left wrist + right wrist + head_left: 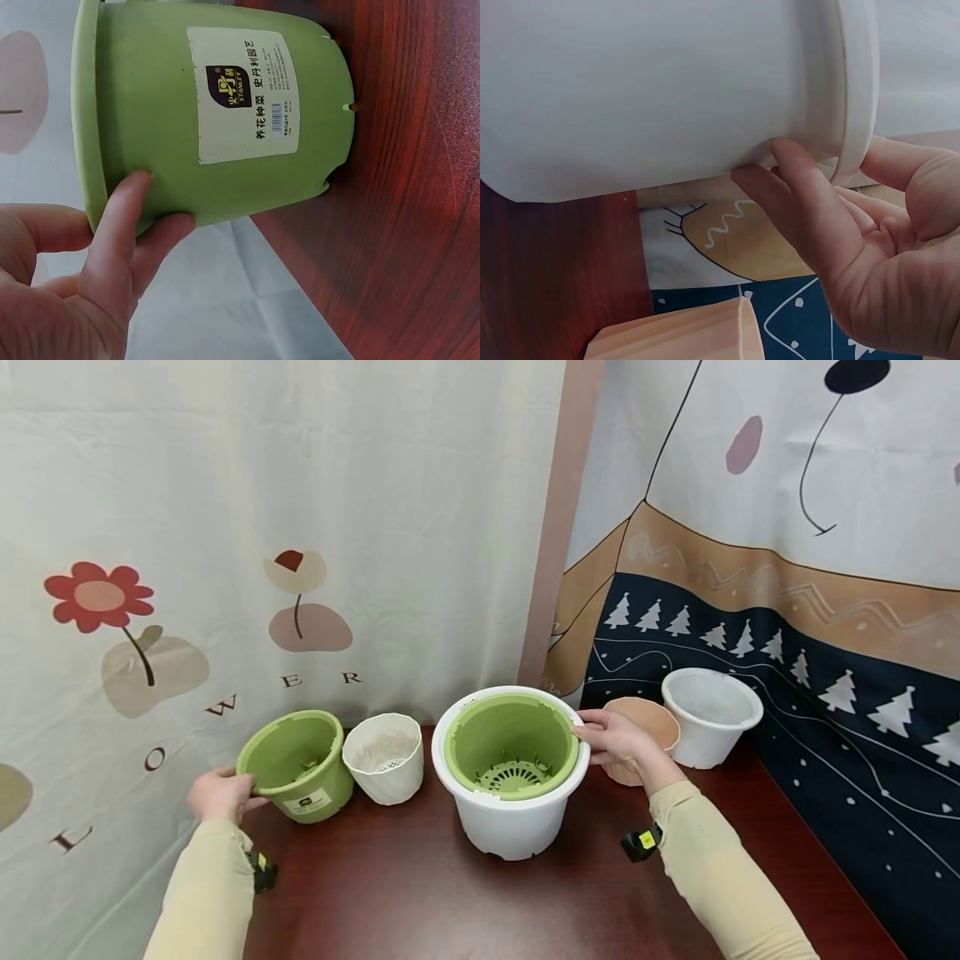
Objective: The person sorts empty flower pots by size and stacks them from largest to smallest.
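Observation:
At the left of the head view, my left hand (221,795) grips the rim of a green flowerpot (285,752). The left wrist view shows the thumb at the rim and fingers against the outer wall, beside the pot's white label (247,97). My right hand (618,739) pinches the rim of a large white flowerpot (510,827), its fingers under the lip in the right wrist view. Nested inside that pot is a second green flowerpot (513,727) with a slotted bottom. The fingers' far side is partly hidden.
Between the held pots stands a small white faceted pot (390,777), close against the left green one. Behind my right hand are a peach pot (637,718) and another white pot (705,735). Printed curtains (435,527) border the dark red table (420,893).

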Demonstrator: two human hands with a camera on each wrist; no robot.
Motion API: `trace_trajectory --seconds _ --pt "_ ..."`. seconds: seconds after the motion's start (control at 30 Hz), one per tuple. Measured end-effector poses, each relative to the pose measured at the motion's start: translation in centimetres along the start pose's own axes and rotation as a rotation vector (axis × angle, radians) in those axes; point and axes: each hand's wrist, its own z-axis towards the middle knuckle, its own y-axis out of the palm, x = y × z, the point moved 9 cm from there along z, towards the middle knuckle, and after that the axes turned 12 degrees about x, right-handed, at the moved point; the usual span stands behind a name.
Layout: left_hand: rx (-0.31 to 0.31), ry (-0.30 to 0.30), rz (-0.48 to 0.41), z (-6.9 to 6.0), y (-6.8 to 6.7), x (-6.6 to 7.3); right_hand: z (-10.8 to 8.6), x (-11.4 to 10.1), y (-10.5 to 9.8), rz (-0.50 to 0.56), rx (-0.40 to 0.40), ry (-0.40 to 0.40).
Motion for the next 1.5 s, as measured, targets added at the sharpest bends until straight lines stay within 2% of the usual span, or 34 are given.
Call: trace_trajectory --seconds 0.27,0.43,0.63,0.87,1.0,1.2,1.5 --pt "0.046 -0.015 -0.013 -0.2 -1.4 0.0 0.1 0.1 -0.1 -0.012 0.010 0.010" --pt "0.086 -0.001 0.014 -0.3 -2.4 0.8 0.3 0.2 -0.2 -0.010 0.011 0.013" --pt "0.106 0.014 0.001 -0.3 -3.2 1.6 0.1 0.1 -0.1 -0.010 -0.001 0.001" --pt "0.126 0.025 -0.053 -0.4 -4.0 3.0 0.1 0.1 -0.1 -0.011 0.004 0.007" --pt "0.108 0.052 -0.100 -0.6 -4.0 4.1 0.2 0.1 -0.1 -0.007 0.007 0.007" --pt "0.070 0.049 -0.194 -1.3 -3.5 5.7 0.0 0.0 -0.1 -0.008 0.003 0.004" --pt "0.033 0.090 -0.259 -2.7 -2.4 8.0 0.0 0.0 0.0 -0.001 0.002 0.003"
